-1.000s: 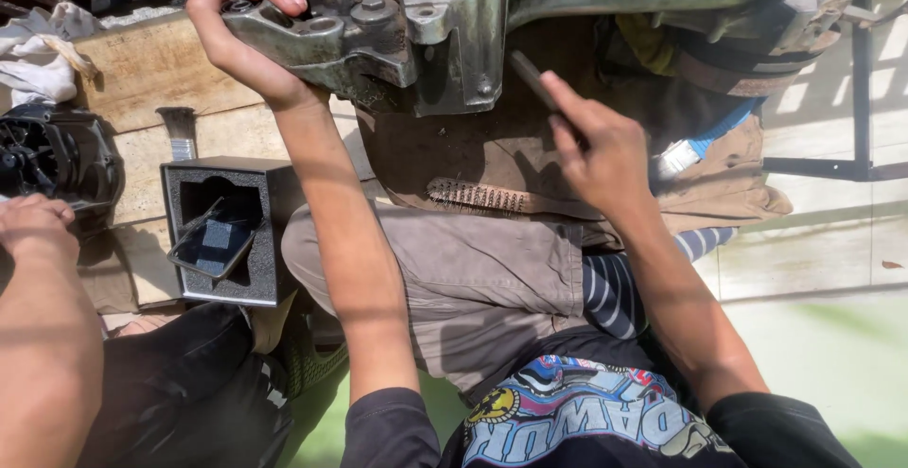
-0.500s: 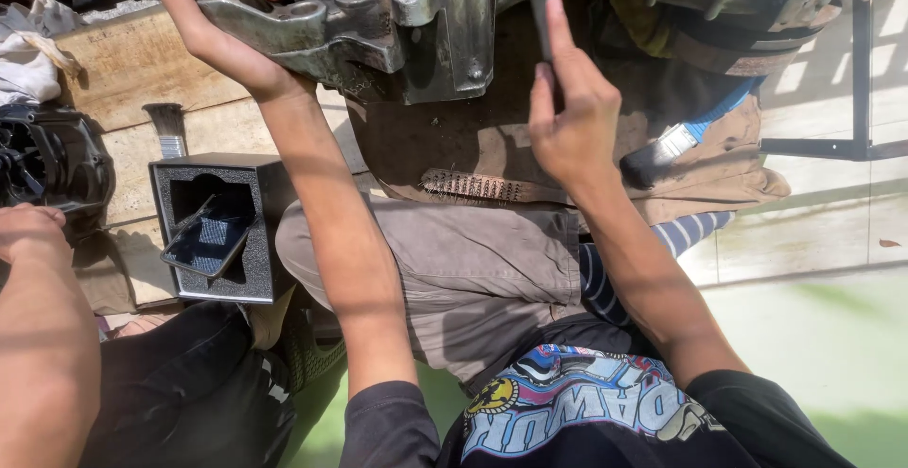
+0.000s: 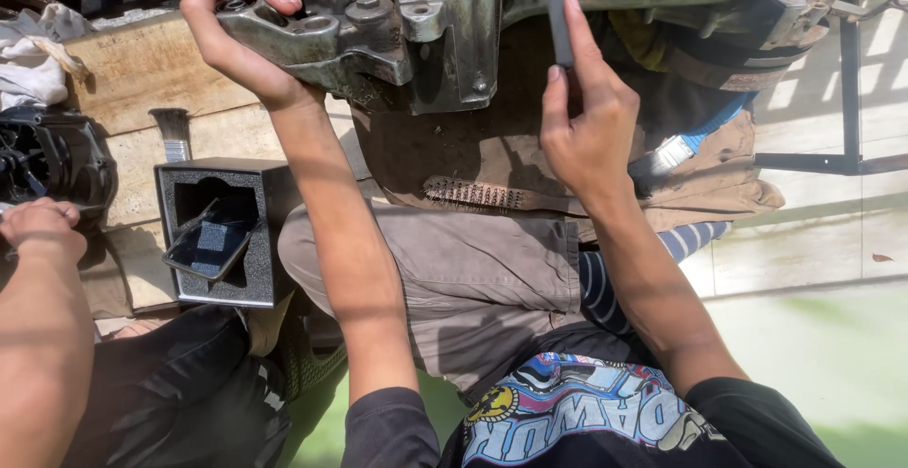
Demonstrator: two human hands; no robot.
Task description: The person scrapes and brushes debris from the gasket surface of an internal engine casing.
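On engine casting (image 3: 407,24): two hands, one file (image 3: 558,9).

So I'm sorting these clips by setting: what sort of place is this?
Probably an informal outdoor repair spot, sunlit, work done low to the ground. The left hand steadies a grimy cast-metal engine part, the right hand holds a dark tool, and a wire brush lies below.

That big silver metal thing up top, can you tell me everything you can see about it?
The metal casting is a chunky grey-silver machine part, dull and grimy, with dark dirt in its hollows. It has round bosses, bolt heads and an arm sticking out to one side with holes in it. It sits at the top of the view, above a brown cloth. The left hand grips the arm end. The right hand holds a thin dark tool upright against its other side. Its upper part is cut off by the frame.
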